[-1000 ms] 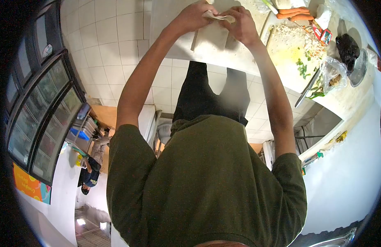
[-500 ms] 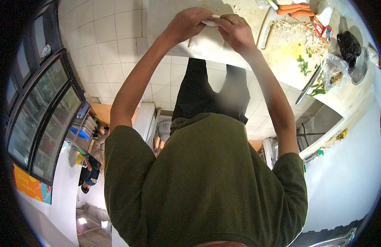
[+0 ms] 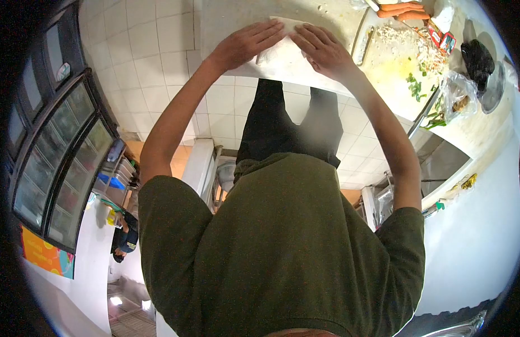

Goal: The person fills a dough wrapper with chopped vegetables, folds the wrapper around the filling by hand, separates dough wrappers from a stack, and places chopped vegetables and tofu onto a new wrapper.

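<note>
A thin pale sheet, like a pastry wrapper point(image 3: 282, 53), lies on the light worktop point(image 3: 226, 22) near its front edge. My left hand point(image 3: 250, 44) rests palm down at the sheet's left side, fingers straight and close together. From the right, my right hand point(image 3: 321, 49) reaches over it with its fingers stretched out and its thumb tucked below. The fingertips of both hands nearly meet over the far part of the sheet. Whether anything lies under the fingers is hidden.
To the right are chopped pale shreds point(image 3: 394, 42), green pieces point(image 3: 415, 87), carrots point(image 3: 403, 11), a knife point(image 3: 422, 111), a clear plastic bag point(image 3: 457, 95), a black bag point(image 3: 476, 64) and a metal bowl point(image 3: 494, 92). Another person point(image 3: 125, 238) is far off at left.
Both hands were pinching a small white piece between them. They have come down and flattened, fingers now laid out over the pale sheet, which shows more fully.
</note>
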A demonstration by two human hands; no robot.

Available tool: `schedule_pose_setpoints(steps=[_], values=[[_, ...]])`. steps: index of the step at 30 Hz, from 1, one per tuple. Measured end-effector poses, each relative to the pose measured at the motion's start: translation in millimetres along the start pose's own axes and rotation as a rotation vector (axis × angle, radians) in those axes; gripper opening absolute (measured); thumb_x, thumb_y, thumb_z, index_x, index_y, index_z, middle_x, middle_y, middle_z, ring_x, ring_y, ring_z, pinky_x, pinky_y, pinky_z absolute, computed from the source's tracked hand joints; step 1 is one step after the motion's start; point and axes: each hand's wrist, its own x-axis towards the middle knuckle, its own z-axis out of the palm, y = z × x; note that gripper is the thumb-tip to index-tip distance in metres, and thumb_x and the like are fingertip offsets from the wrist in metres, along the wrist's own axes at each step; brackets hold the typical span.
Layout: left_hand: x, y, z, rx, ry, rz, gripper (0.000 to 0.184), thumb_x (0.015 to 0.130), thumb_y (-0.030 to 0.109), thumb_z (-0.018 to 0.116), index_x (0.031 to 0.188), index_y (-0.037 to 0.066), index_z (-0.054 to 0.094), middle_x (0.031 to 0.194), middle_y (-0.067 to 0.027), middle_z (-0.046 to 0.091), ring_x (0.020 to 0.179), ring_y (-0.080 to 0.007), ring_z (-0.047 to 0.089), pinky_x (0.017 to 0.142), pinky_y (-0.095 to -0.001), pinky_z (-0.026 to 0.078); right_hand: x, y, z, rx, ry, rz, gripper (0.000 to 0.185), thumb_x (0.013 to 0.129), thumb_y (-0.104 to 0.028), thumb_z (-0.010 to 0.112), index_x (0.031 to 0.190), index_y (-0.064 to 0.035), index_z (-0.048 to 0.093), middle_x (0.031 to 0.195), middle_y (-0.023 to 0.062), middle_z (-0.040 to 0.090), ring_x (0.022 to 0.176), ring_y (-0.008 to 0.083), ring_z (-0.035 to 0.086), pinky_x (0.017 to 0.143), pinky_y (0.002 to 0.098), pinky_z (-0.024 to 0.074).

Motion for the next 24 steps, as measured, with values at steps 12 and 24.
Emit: schedule_pose_setpoints(steps=[12, 24], values=[[-4.2, -23.3, -6.6, 0.095, -0.128, 0.272, 0.048, 0.095, 0.018, 0.056, 0.142, 0.017, 0.051, 0.156, -0.0063, 0.043, 0.144, -0.0217, 0.042, 0.118, -0.0362, 0.042, -4.8, 15.9, -0.9, -0.019, 0.043, -0.188, 0.056, 0.094, -0.024, 0.060, 0.148, -0.0227, 0.046, 0.162, 0.0035, 0.031, 0.148, 0.0241, 0.034, 0.123, 0.0374, 0.0335], [-6.0, -15.7, -5.7, -0.096, -0.102, 0.240, 0.036, 0.090, 0.021, 0.061, 0.126, 0.018, 0.061, 0.158, -0.0130, 0.039, 0.145, -0.0283, 0.040, 0.121, -0.0404, 0.037, -4.4, 23.2, 11.5, 0.015, 0.195, -0.212, 0.038, 0.086, -0.023, 0.069, 0.124, -0.0200, 0.068, 0.156, 0.0028, 0.042, 0.143, 0.0219, 0.042, 0.117, 0.0388, 0.0406]])
